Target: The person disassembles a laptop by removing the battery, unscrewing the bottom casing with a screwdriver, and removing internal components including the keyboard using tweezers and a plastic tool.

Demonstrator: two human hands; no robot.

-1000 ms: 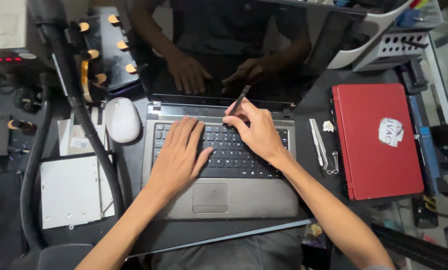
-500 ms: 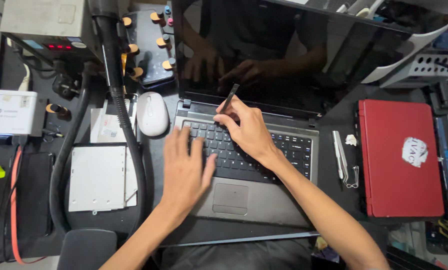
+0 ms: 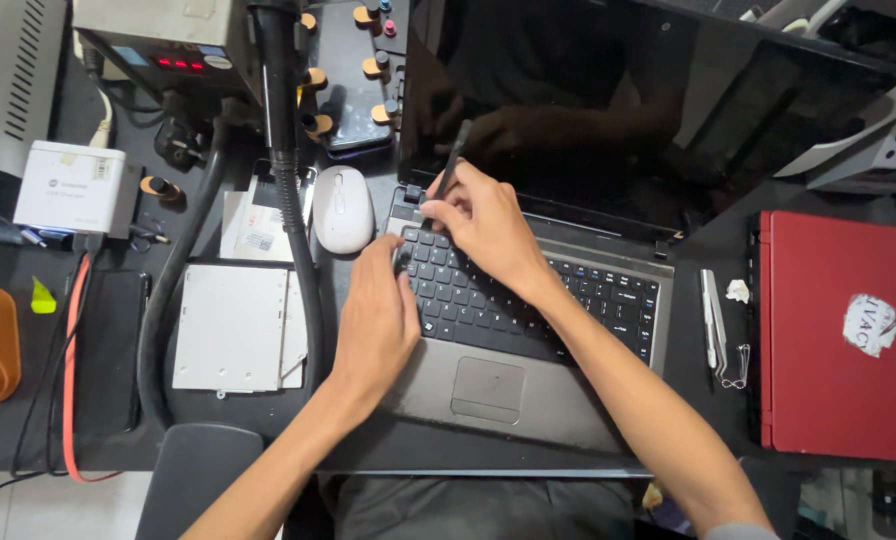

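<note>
An open grey laptop [image 3: 578, 420] with a dark screen and black keyboard [image 3: 528, 300] lies on the black bench. My right hand [image 3: 488, 225] grips a thin black tool [image 3: 452, 162] like a pen, its tip at the keyboard's top left corner. Beside it my left hand [image 3: 376, 320] rests flat on the keyboard's left edge, fingertips touching the keys just below the tool tip.
A white mouse [image 3: 342, 209] sits left of the laptop beside a thick black hose [image 3: 298, 250]. A silver drive caddy [image 3: 233, 328], a white box [image 3: 76, 186] and a bench unit [image 3: 158, 40] lie further left. Tweezers [image 3: 710, 320] and a red closed laptop [image 3: 836, 335] lie right.
Both hands have shifted left along the keyboard to its top left corner, the right one carrying the tool. The head camera has also swung left, so the laptop sits further right in view.
</note>
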